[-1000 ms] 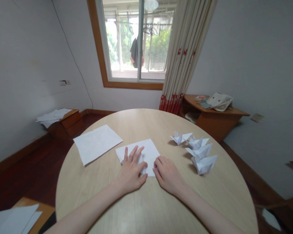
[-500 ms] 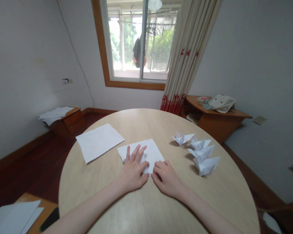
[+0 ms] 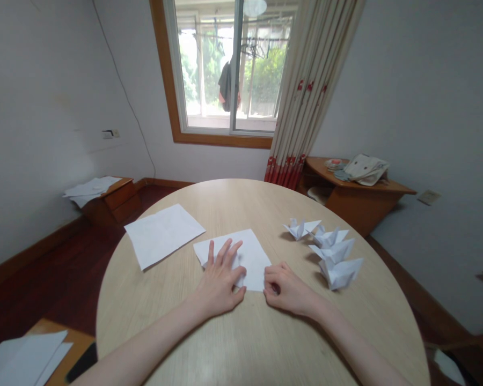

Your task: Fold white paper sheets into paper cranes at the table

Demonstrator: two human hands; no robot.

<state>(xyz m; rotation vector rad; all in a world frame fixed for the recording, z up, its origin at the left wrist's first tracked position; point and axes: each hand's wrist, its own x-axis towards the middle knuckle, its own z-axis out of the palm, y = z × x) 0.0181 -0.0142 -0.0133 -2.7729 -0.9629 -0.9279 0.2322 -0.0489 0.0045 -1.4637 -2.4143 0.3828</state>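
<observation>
A white sheet of paper (image 3: 254, 264) lies flat on the round table, close to the middle. Spread across its left part is my left hand (image 3: 221, 281), open, palm down, covering some of the paper and its near left edge. My right hand (image 3: 287, 288) is closed with the fingers curled in, and its knuckles and fingertips touch the paper's near right corner. Nothing shows inside the curl of its fingers.
Another white sheet (image 3: 165, 234) lies at the left of the table (image 3: 241, 195). Several folded paper cranes (image 3: 340, 273) stand in a row at the right. More paper (image 3: 24, 356) rests on a low wooden surface at the lower left.
My right hand has slid to the right along the paper's near edge, uncovering its near part. My left hand has stayed in place.
</observation>
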